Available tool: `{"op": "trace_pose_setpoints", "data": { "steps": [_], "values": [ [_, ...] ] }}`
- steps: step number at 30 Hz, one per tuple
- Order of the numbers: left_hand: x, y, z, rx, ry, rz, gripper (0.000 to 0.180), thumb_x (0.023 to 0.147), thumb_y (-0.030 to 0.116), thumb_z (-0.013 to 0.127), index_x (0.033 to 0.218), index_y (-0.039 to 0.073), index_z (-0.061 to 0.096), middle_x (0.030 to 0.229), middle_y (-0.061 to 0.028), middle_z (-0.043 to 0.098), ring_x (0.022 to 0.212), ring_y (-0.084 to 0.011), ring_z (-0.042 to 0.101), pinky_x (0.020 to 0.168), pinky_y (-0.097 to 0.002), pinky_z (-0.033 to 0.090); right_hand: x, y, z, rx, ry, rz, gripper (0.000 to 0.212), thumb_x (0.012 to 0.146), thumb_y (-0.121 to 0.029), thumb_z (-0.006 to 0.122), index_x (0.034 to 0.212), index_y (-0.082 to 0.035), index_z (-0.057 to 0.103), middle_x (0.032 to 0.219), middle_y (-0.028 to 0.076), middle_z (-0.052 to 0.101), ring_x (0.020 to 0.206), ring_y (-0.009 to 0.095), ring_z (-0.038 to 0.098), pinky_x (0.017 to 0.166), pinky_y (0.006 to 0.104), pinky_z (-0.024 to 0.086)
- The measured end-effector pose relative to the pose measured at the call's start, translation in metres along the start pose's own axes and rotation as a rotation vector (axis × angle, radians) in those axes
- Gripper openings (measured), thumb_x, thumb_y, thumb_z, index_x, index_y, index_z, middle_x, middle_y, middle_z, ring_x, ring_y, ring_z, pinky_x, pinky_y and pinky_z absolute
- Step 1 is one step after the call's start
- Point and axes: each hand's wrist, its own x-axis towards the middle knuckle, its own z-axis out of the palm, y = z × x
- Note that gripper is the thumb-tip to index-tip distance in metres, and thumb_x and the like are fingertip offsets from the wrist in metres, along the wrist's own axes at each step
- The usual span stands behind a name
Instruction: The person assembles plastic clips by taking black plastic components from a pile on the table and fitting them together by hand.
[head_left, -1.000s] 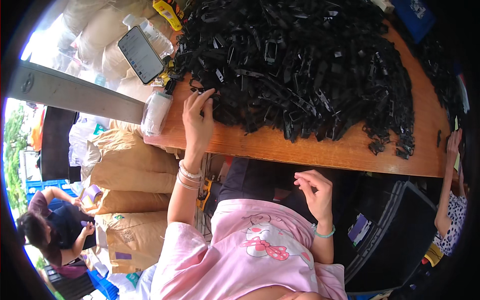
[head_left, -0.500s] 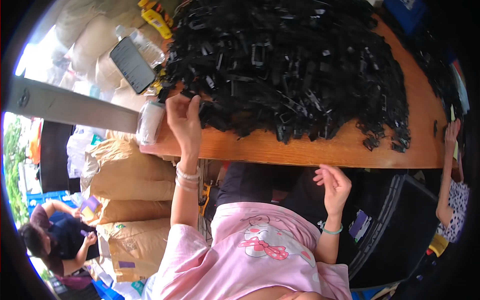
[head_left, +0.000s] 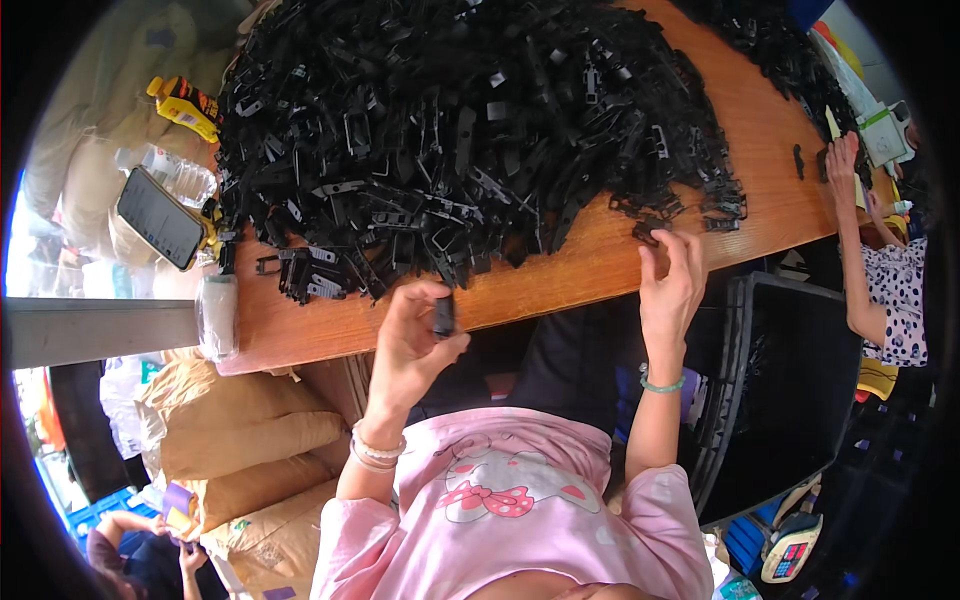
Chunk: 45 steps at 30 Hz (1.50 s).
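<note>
A broad heap of small black plastic parts (head_left: 400, 150) covers much of the wooden table (head_left: 270, 330). At the heap's near edge, my left hand (head_left: 410, 335) pinches one black plastic part (head_left: 443, 314) upright between thumb and fingers. Farther right, my right hand (head_left: 672, 280) reaches over the table's front edge with bent fingers. Its fingertips meet another small dark piece (head_left: 648, 232) beside the heap's right fringe; how firmly it is gripped is hard to see.
Left of the heap lie a phone (head_left: 160, 217), a clear plastic bottle (head_left: 180, 175) and a yellow bottle (head_left: 185, 107). Brown sacks (head_left: 240, 420) stand below the table's left end. A black crate (head_left: 780, 390) sits at right. A co-worker's arm (head_left: 848, 220) rests at the far right.
My left hand has come nearer and right from the heap's left edge, now with a black part in it. My right hand has risen from below the table edge to a piece on the table.
</note>
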Motion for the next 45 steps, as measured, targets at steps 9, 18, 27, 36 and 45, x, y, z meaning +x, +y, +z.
{"op": "trace_pose_setpoints", "data": {
  "steps": [9, 18, 27, 36, 45],
  "values": [
    [0.002, 0.0, 0.017, -0.053, -0.139, -0.219, 0.037, 0.086, -0.001, 0.057, 0.119, -0.007, 0.042, 0.081, -0.017, 0.063, 0.067, -0.0219, 0.066, 0.059, -0.0278, 0.054, 0.01, 0.019, 0.011, -0.1, 0.102, -0.14, 0.01, 0.079, -0.005, 0.065, 0.087, -0.007, 0.061, 0.089, 0.004, 0.061, 0.084, 0.023, 0.056, 0.076, 0.036, 0.04],
    [0.004, -0.007, 0.02, 0.42, -0.112, -0.059, 0.034, 0.077, 0.0, 0.068, 0.11, -0.003, 0.058, 0.087, -0.0102, 0.064, 0.068, -0.0122, 0.063, 0.063, -0.0259, 0.052, -0.006, -0.052, -0.02, 0.645, -0.203, -0.202, 0.012, 0.069, 0.005, 0.069, 0.077, -0.002, 0.065, 0.074, 0.008, 0.061, 0.069, 0.023, 0.057, 0.062, 0.0317, 0.045],
    [0.011, 0.001, 0.031, 0.403, -0.235, -0.039, 0.035, 0.079, 0.002, 0.067, 0.112, -0.005, 0.057, 0.093, -0.0111, 0.066, 0.078, -0.0119, 0.063, 0.069, -0.0249, 0.052, -0.02, -0.076, -0.002, 0.788, -0.372, -0.369, 0.021, 0.065, 0.002, 0.07, 0.086, -0.004, 0.066, 0.08, 0.005, 0.057, 0.071, 0.022, 0.053, 0.062, 0.0337, 0.042],
    [0.022, 0.015, 0.032, 0.125, -0.439, -0.119, 0.035, 0.091, 0.025, 0.057, 0.109, -0.005, 0.059, 0.089, -0.0108, 0.067, 0.07, -0.0129, 0.061, 0.062, -0.0242, 0.05, -0.041, -0.054, -0.014, 1.167, -0.38, 0.048, 0.015, 0.072, -0.001, 0.069, 0.085, 0.004, 0.066, 0.096, 0.011, 0.062, 0.082, 0.019, 0.058, 0.064, 0.0273, 0.045],
    [0.134, 0.077, 0.045, 1.291, 0.026, 0.918, 0.018, 0.077, -0.004, 0.062, 0.095, 0.0, 0.062, 0.09, -0.0097, 0.057, 0.076, -0.0234, 0.056, 0.065, -0.0307, 0.047, -0.048, -0.034, -0.007, 1.279, -0.332, 0.548, 0.011, 0.086, 0.001, 0.057, 0.093, 0.009, 0.061, 0.097, 0.007, 0.057, 0.074, 0.008, 0.05, 0.065, 0.0198, 0.041]
  ]
}}
